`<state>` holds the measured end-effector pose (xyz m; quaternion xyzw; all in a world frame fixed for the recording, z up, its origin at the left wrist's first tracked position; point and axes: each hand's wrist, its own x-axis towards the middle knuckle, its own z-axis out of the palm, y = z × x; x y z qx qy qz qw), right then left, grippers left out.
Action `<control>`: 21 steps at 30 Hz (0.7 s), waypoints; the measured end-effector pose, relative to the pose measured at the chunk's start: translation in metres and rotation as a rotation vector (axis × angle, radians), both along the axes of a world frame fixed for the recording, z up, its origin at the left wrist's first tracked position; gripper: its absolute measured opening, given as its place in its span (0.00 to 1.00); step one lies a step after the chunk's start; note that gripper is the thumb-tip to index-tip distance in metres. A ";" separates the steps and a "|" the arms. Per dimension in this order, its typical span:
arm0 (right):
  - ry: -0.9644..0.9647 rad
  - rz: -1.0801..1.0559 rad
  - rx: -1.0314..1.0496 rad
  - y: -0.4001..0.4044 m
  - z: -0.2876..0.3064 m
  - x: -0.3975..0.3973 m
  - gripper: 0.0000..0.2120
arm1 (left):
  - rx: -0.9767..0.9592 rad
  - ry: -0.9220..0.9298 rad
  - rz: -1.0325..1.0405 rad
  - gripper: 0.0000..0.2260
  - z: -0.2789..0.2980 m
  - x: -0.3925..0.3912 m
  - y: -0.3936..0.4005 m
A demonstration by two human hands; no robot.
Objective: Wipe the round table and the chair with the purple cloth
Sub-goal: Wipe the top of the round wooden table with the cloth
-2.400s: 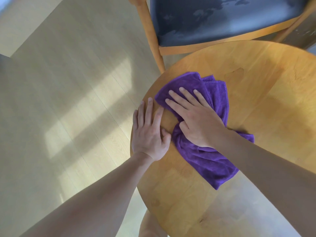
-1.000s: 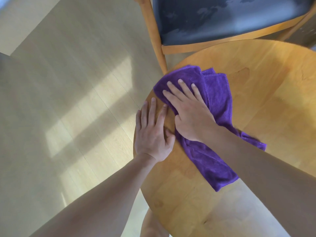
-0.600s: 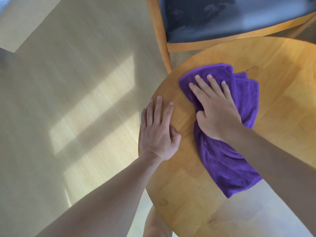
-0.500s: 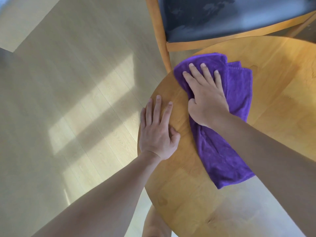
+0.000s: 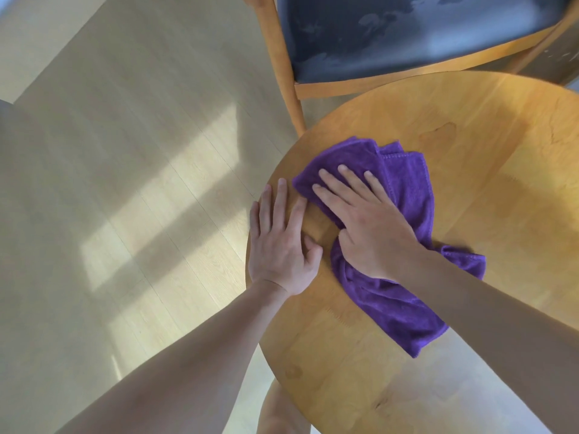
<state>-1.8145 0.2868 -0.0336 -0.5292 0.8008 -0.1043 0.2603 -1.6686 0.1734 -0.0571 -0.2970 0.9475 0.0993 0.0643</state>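
Note:
The purple cloth [image 5: 404,302] lies bunched on the left part of the round wooden table [image 5: 488,195]. My right hand [image 5: 366,223] presses flat on the cloth with straight, spread fingers. My left hand [image 5: 282,242] rests flat on the bare wood at the table's left rim, beside the cloth, fingers straight. Beyond the table stands the wooden chair [image 5: 283,70] with a dark seat [image 5: 407,32] that shows dull smears.
Pale wooden floor [image 5: 125,189] with a sunlit patch fills the left. A table leg [image 5: 279,411] shows below the near rim. The chair seat nearly meets the table's far edge.
My right hand has dragged the cloth back from the table's far edge toward me and the left rim. My left hand has stayed planted at the rim.

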 end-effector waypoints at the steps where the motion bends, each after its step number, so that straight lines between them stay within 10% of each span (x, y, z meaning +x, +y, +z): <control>1: 0.005 -0.013 0.005 -0.001 0.000 -0.005 0.39 | 0.001 0.001 0.002 0.32 0.000 0.000 0.000; 9: 0.041 -0.249 0.014 -0.073 -0.001 -0.019 0.35 | -0.026 -0.020 0.001 0.35 -0.002 0.001 0.000; 21: -0.063 0.028 -0.065 -0.004 -0.005 -0.014 0.37 | -0.005 0.003 0.006 0.32 -0.001 0.001 0.000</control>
